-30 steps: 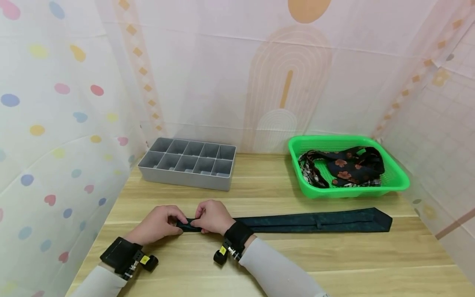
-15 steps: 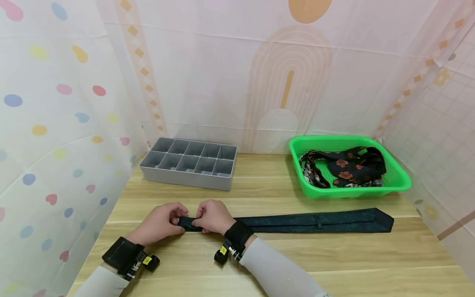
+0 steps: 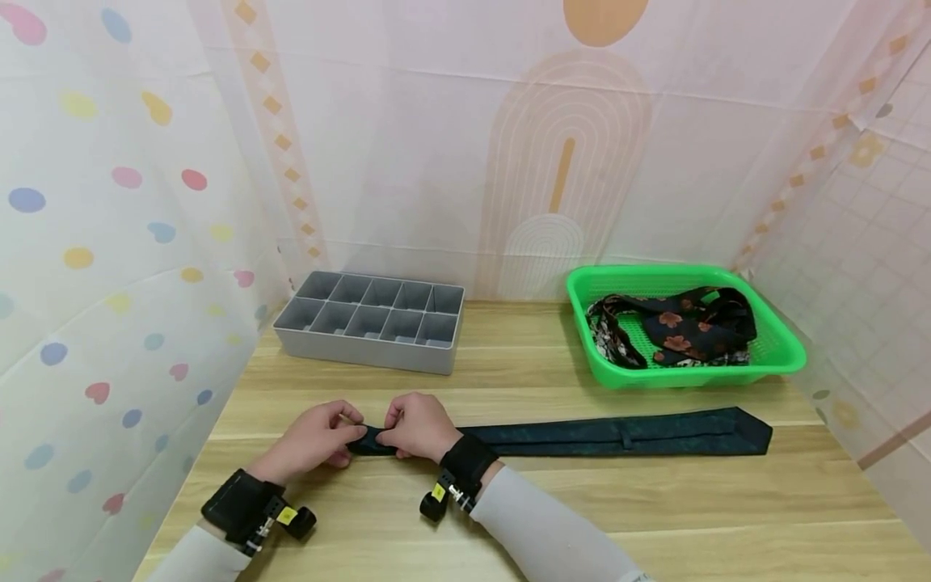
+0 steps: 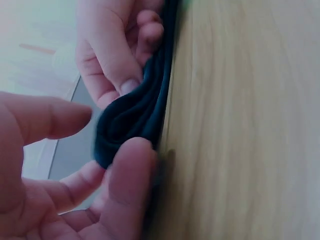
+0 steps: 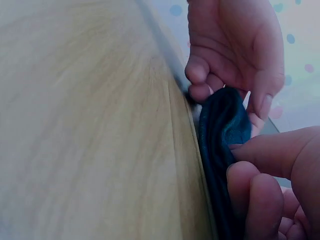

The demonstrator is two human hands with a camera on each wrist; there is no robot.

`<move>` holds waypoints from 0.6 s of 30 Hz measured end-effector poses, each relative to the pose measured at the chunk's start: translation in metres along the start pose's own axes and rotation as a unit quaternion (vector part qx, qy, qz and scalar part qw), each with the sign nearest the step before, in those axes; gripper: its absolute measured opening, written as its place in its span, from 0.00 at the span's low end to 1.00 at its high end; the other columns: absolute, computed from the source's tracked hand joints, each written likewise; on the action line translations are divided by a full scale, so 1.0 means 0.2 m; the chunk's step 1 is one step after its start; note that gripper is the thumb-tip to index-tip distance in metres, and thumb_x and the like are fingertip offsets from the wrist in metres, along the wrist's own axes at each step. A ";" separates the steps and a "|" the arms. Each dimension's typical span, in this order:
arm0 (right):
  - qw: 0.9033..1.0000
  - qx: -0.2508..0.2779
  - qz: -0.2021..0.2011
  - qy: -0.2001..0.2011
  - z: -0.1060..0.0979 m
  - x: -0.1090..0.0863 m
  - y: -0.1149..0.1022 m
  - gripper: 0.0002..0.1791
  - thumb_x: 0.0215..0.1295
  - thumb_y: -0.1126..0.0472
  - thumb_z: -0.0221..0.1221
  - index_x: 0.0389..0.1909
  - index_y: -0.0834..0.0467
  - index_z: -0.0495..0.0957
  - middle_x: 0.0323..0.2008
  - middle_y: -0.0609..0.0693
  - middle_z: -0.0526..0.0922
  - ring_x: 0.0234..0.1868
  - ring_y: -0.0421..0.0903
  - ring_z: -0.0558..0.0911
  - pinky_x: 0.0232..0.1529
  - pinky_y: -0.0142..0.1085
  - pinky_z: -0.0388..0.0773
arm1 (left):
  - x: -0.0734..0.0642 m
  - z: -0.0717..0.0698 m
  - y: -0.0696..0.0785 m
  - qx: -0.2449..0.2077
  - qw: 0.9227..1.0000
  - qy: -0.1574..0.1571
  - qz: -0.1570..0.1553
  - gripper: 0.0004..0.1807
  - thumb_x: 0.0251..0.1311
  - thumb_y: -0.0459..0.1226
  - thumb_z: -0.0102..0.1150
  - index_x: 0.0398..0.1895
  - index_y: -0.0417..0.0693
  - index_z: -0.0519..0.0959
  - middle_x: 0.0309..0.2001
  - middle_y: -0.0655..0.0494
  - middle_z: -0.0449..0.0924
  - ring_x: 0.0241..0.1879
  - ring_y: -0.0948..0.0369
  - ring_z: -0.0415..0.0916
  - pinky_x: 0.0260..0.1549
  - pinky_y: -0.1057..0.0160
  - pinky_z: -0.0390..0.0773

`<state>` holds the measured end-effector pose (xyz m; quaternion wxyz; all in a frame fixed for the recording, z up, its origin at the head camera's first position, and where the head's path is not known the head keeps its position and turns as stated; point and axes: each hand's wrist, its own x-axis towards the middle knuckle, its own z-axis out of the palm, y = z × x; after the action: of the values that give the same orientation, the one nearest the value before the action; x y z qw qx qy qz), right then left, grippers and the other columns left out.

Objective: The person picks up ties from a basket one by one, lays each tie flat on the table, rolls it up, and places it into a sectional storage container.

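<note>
A dark teal necktie [image 3: 684, 434] lies lengthwise across the table, back side up, its wide pointed tip at the right. Its left end is doubled over into a rounded, layered roll [image 4: 132, 117], seen edge-on in the left wrist view. My left hand [image 3: 313, 436] holds the outer bend of this roll between its fingers, while one finger stands off it in the left wrist view. Just to the right, my right hand [image 3: 422, 424] pinches the layers, its thumb [image 5: 265, 150] pressed against the inner fold. My right wrist and hand hide the part of the tie behind them.
Behind the left hand stands a grey divided box [image 3: 367, 356], its compartments bare. A green basket [image 3: 604, 372] at the back right holds dark floral neckties [image 3: 687, 327]. Patterned curtains [image 3: 407, 162] border the wooden table [image 3: 582, 517] at the back and sides.
The left hand's fingers have shifted around the roll, the thumb now lying over the tie's end. The right hand keeps its place, and the tie's wide end has not moved noticeably.
</note>
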<state>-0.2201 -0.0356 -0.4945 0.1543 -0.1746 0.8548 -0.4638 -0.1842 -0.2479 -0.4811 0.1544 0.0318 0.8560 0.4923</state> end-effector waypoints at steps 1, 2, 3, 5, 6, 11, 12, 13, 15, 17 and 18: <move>1.000 0.003 0.003 0.000 0.00 0.00 0.00 0.13 0.62 0.60 0.75 0.24 0.51 0.79 0.13 0.42 0.80 0.12 0.36 0.79 0.21 0.31 0.78 | 0.00 0.00 -0.01 -0.016 1.000 -0.003 0.001 0.18 0.73 0.38 0.63 0.56 0.32 0.76 0.34 0.47 0.83 0.28 0.56 0.84 0.30 0.58 0.87; 1.000 0.006 0.005 0.001 0.00 0.00 0.00 0.13 0.62 0.61 0.74 0.24 0.51 0.79 0.14 0.42 0.80 0.12 0.36 0.79 0.20 0.31 0.78 | 0.01 0.01 -0.01 -0.033 0.999 -0.007 0.004 0.19 0.73 0.37 0.62 0.57 0.31 0.75 0.35 0.47 0.83 0.29 0.56 0.84 0.31 0.59 0.88; 1.000 0.009 0.007 0.002 0.00 0.01 0.01 0.13 0.62 0.61 0.74 0.25 0.51 0.79 0.14 0.42 0.81 0.12 0.36 0.79 0.20 0.31 0.78 | 0.01 0.01 -0.01 -0.048 0.999 -0.010 0.004 0.19 0.74 0.37 0.62 0.58 0.31 0.74 0.36 0.47 0.82 0.30 0.56 0.84 0.32 0.59 0.88; 1.000 0.017 0.010 0.003 0.00 0.01 0.00 0.12 0.62 0.62 0.74 0.26 0.51 0.79 0.15 0.43 0.82 0.12 0.37 0.80 0.19 0.31 0.78 | 0.02 0.00 -0.01 -0.071 0.997 -0.018 0.012 0.20 0.73 0.36 0.62 0.60 0.30 0.73 0.36 0.48 0.80 0.31 0.56 0.84 0.34 0.59 0.88; 1.000 0.024 0.013 0.003 0.00 0.01 0.00 0.12 0.62 0.63 0.74 0.26 0.51 0.79 0.15 0.43 0.82 0.12 0.37 0.80 0.19 0.31 0.78 | 0.02 0.00 -0.01 -0.082 0.996 -0.024 0.017 0.21 0.73 0.35 0.61 0.61 0.29 0.72 0.36 0.49 0.80 0.31 0.56 0.84 0.35 0.58 0.88; 0.999 0.043 0.023 -0.003 -0.02 0.00 -0.01 0.10 0.61 0.68 0.71 0.29 0.54 0.79 0.18 0.45 0.84 0.13 0.38 0.81 0.19 0.31 0.79 | 0.03 -0.01 -0.02 -0.117 0.989 -0.052 0.069 0.23 0.65 0.26 0.58 0.62 0.27 0.69 0.39 0.49 0.79 0.35 0.59 0.83 0.37 0.59 0.89; 0.999 0.043 0.024 -0.005 -0.03 -0.01 -0.02 0.10 0.60 0.68 0.71 0.30 0.54 0.79 0.18 0.45 0.84 0.13 0.38 0.81 0.19 0.31 0.79 | 0.03 -0.01 -0.02 -0.120 0.988 -0.059 0.083 0.24 0.62 0.24 0.57 0.62 0.26 0.68 0.40 0.48 0.80 0.36 0.60 0.83 0.38 0.60 0.89; 0.999 0.038 0.023 -0.006 -0.03 -0.01 -0.02 0.10 0.60 0.68 0.71 0.30 0.54 0.79 0.20 0.45 0.84 0.14 0.37 0.81 0.20 0.31 0.80 | 0.03 -0.01 -0.02 -0.122 0.986 -0.063 0.093 0.24 0.61 0.23 0.57 0.61 0.26 0.68 0.41 0.47 0.80 0.36 0.61 0.83 0.39 0.60 0.89; 1.000 0.018 0.013 -0.004 -0.04 -0.02 -0.02 0.10 0.59 0.68 0.71 0.29 0.54 0.78 0.19 0.44 0.82 0.13 0.37 0.81 0.19 0.30 0.79 | 0.03 0.00 -0.03 -0.121 0.985 -0.066 0.109 0.23 0.60 0.22 0.59 0.59 0.25 0.69 0.42 0.46 0.81 0.38 0.62 0.84 0.39 0.62 0.88; 1.000 -0.007 0.006 -0.002 -0.06 -0.02 -0.01 0.12 0.59 0.66 0.72 0.27 0.54 0.78 0.18 0.44 0.81 0.13 0.37 0.80 0.20 0.29 0.77 | 0.04 0.01 -0.04 -0.109 0.985 -0.063 0.118 0.21 0.60 0.23 0.63 0.56 0.24 0.71 0.43 0.44 0.82 0.38 0.63 0.85 0.40 0.63 0.88; 1.000 -0.018 0.003 -0.001 -0.06 -0.02 -0.01 0.12 0.59 0.65 0.73 0.25 0.54 0.78 0.17 0.44 0.80 0.13 0.37 0.80 0.20 0.29 0.76 | 0.04 0.01 -0.04 -0.102 0.986 -0.058 0.121 0.19 0.61 0.24 0.65 0.54 0.25 0.73 0.43 0.43 0.83 0.39 0.63 0.85 0.40 0.64 0.87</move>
<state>-0.2212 -0.0252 -0.4859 0.1531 -0.1754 0.8633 -0.4479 -0.1913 -0.2485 -0.4906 0.1459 0.1477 0.7810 0.5890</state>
